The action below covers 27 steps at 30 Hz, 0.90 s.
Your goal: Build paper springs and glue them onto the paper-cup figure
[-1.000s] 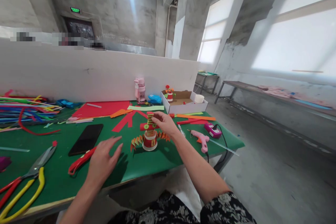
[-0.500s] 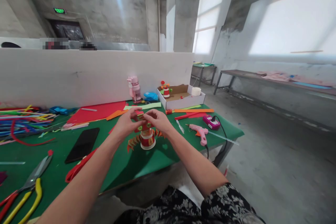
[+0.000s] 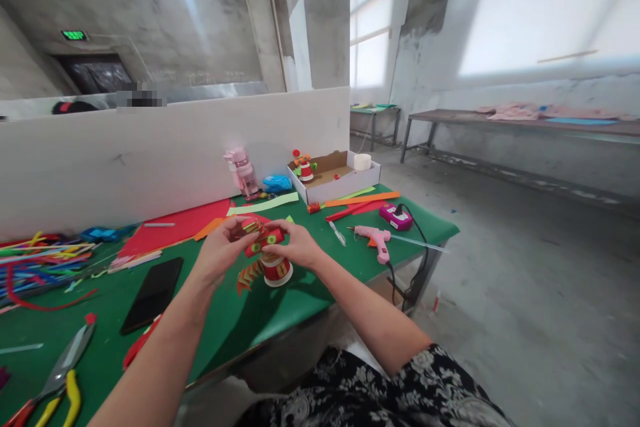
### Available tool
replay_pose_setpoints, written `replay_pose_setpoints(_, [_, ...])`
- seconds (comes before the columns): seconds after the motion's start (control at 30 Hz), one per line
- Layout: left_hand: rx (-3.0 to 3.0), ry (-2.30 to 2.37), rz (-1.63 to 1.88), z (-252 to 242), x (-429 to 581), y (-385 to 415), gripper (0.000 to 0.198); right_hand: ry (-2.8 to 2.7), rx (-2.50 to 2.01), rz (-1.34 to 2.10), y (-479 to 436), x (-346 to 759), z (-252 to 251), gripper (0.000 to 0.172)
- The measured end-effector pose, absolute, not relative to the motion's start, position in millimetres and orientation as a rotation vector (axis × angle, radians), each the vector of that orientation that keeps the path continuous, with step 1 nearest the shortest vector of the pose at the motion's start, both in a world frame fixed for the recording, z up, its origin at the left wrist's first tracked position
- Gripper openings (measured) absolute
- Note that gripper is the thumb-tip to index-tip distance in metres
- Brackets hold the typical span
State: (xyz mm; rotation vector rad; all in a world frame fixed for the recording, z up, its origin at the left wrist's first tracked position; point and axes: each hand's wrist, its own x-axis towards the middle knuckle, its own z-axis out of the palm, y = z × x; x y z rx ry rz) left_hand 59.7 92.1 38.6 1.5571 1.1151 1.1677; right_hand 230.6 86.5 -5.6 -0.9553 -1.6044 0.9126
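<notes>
A small paper craft figure point(image 3: 273, 265), built on a red and white cup with folded orange paper arms, is tilted over the green table point(image 3: 280, 307). My left hand point(image 3: 220, 255) and my right hand point(image 3: 296, 244) both grip its red upper part, which has green dots. Fingers of both hands are closed around that red piece. A black phone point(image 3: 153, 293) lies to the left of my left forearm.
A pink glue gun point(image 3: 376, 240) and a pink charger point(image 3: 395, 216) lie at the right. A cardboard box point(image 3: 333, 177) with another figure stands at the back. Scissors and pliers point(image 3: 63, 373), pipe cleaners point(image 3: 40, 260), a pink bottle point(image 3: 242, 172) and red paper point(image 3: 175, 225) are at the left and back.
My left hand rose from the table and joined my right hand on the figure's top. The figure has been tilted and its upper red piece turned. My head has turned a bit right.
</notes>
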Motion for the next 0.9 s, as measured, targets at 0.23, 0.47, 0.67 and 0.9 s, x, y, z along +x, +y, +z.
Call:
replay_pose_setpoints(0.23, [1.678, 1.137, 1.152, 40.2, 55.4, 93.5, 0.054, -1.650, -1.052, 0.818, 85.6, 229.8, -3.0, 0.037])
replay_pose_setpoints(0.47, [1.641, 1.142, 1.158, 42.6, 59.6, 91.8, 0.058, -1.664, -1.045, 0.828, 86.7, 228.4, 0.0, 0.034])
replay_pose_setpoints(0.67, [1.661, 1.152, 1.149, 40.1, 56.5, 92.9, 0.055, -1.663, -1.038, 0.825, 88.0, 228.9, 1.0, 0.031])
replay_pose_setpoints(0.9, [1.739, 1.145, 1.124, 37.9, 54.2, 90.8, 0.051, -1.642, -1.024, 0.814, 86.6, 227.4, 0.9, 0.026])
